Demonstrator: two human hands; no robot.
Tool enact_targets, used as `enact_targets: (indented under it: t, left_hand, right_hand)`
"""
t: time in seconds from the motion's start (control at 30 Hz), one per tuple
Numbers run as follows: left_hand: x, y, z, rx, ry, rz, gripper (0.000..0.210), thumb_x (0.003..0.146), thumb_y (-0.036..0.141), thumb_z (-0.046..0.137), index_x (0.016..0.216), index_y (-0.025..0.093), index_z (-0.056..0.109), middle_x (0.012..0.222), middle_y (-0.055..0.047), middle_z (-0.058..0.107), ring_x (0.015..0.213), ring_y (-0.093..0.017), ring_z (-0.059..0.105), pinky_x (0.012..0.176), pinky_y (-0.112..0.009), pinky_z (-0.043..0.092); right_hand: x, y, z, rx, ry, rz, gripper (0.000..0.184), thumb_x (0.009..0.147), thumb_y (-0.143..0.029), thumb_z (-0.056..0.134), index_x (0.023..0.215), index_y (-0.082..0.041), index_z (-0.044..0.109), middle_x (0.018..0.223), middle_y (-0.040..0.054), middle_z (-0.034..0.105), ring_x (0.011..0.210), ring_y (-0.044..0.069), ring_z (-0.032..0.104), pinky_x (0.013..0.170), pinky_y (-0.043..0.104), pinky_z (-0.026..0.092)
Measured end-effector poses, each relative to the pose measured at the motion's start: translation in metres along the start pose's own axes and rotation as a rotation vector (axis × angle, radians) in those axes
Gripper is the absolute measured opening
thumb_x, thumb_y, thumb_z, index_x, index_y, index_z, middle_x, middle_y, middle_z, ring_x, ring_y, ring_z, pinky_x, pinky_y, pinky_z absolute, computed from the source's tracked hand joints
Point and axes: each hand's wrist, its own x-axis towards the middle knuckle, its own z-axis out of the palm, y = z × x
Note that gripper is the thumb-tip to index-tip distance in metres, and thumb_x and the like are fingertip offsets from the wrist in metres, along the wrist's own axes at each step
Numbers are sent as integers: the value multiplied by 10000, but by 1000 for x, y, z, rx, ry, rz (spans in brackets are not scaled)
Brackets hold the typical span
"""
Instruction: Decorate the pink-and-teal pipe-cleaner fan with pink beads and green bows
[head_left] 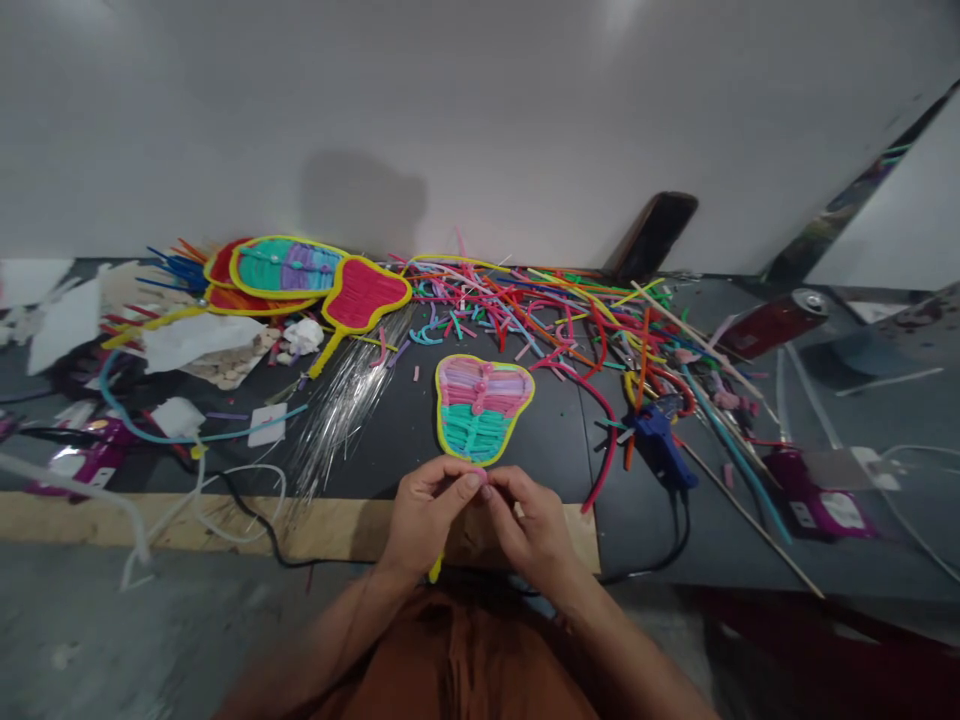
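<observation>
My left hand [433,512] and my right hand [526,516] meet at the table's front edge, fingertips pinched together. Between them shows a tiny bit of pink pipe cleaner [481,474], mostly hidden by the fingers. Just beyond lies a flat pipe-cleaner shape [459,425] with a yellow outline, teal in its near part and pink and lilac in its far part, with small pink coils down the middle. A yellow stem end [436,568] pokes out below my left hand.
Loose pipe cleaners [517,300] heap along the wall. Finished coloured shapes [281,268] and silvery tinsel strands [349,400] lie left. On the right are a blue glue gun [664,445], its cord, thin sticks, a red can [776,322] and a purple device [817,495]. A phone [656,235] leans on the wall.
</observation>
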Motion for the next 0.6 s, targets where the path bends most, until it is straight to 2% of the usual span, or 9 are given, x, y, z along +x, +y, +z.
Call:
enact_targets:
  t: [0.1,0.27,0.37,0.43,0.53,0.6]
  left_hand:
    - [5,5,-5,39,-98,18,170,744,313,653,767,153,706,780,-49,703,753,-169,620,721,-263,485]
    - [13,26,-20,455,-298,144,108,727,232,611,662,177,679,659,-6,640,659,-137,564,635,-227,426]
    - [17,31,-23,529,-368,167,114,713,180,588,642,192,677,642,9,631,647,-128,550,626,-219,408]
    - [18,30,-21,463,-346,161,124,726,194,584,645,192,678,653,2,638,667,-135,564,648,-224,423]
    - [17,26,-16,303,-237,143,143,746,243,595,651,176,678,683,-22,656,704,-155,593,693,-248,453]
    - [14,22,-10,219,-157,131,149,751,262,609,658,170,681,699,-30,663,715,-160,601,704,-256,464]
  right_hand:
    - [5,3,-10,-72,-66,-43,134,894,-212,494,887,-187,626,737,28,676,642,128,609,625,224,463]
    - [14,7,-28,-341,-291,-211,134,857,-156,509,833,-193,636,691,27,666,647,147,598,629,248,416]
    - [16,7,-31,-418,-282,-278,143,863,-160,513,815,-196,643,689,28,679,649,148,605,637,254,411]
    - [14,7,-29,-393,-243,-268,146,883,-177,507,878,-199,650,727,33,699,664,143,625,653,248,427]
    - [10,6,-21,-285,-177,-185,161,902,-191,498,976,-199,641,788,40,721,691,141,658,664,236,464]
    - [7,4,-14,-194,-120,-103,147,902,-203,503,958,-201,640,783,32,722,668,137,662,630,222,477]
